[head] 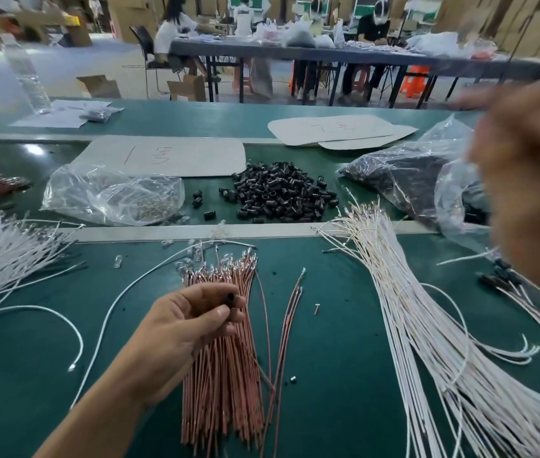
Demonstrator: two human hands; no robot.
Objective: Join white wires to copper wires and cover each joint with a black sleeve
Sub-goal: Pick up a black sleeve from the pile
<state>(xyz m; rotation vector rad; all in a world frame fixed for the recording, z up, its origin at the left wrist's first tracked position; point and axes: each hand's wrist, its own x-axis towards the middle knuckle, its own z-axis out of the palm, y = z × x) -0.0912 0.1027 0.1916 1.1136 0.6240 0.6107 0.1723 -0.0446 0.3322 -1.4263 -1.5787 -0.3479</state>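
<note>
Dozens of thin copper-coloured wires [225, 375] lie in a bundle running from the near edge of the green-topped bench [344, 375] toward its middle, their clear-tipped ends pointing away. The left hand [182, 325] rests over this bundle and pinches one short black tubular sleeve [230, 298] between thumb and fingertips, with the bore facing outward. A fan of long white wires [427, 325] sweeps from the near right corner toward the middle. The right hand [533, 193], raised above the right edge, is blurred; its fingers look curled, but I cannot tell whether it grips anything. The step seems to be readying a sleeve for a joint. To do it well, I judge, the sleeve should be pinched by its sides so the bore is free. One wire should be singled out by its tip rather than dragged from mid-bundle. Two loose copper wires [290, 312] just beside the bundle look the easier pick. Farther back, a heap of black sleeves [278, 193] lies mid-bench beside a clear plastic bag [113, 193].
</note>
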